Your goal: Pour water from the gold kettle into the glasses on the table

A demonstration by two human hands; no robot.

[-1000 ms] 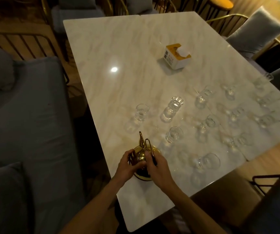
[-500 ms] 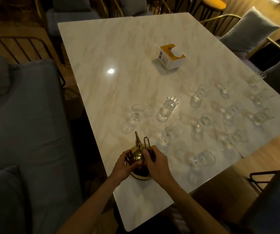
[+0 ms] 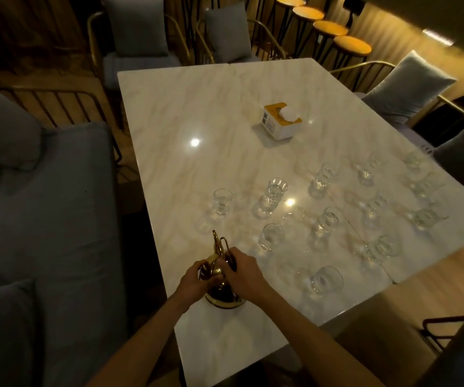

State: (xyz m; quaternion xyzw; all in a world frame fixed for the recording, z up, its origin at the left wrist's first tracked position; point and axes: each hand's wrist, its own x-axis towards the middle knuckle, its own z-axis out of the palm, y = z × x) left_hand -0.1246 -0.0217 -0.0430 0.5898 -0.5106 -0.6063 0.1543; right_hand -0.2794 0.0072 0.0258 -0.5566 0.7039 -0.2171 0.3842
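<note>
Gold kettle [image 3: 221, 286] upright near the table's [image 3: 169, 129] front-left edge, not yet lifted. Right hand [image 3: 243, 275] curled round the handle, left hand [image 3: 194, 280] cupped on the body, grip unclear. Lift straight, steady with left. Start at nearest glass [image 3: 271, 237], spout [image 3: 216, 241] just over the rim, tilt slowly. Neighbouring glasses [image 3: 325, 222] close; likely knock risk.

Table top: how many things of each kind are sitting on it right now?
glasses: 12
gold kettle: 1
tissue box: 1
Total: 14
</note>
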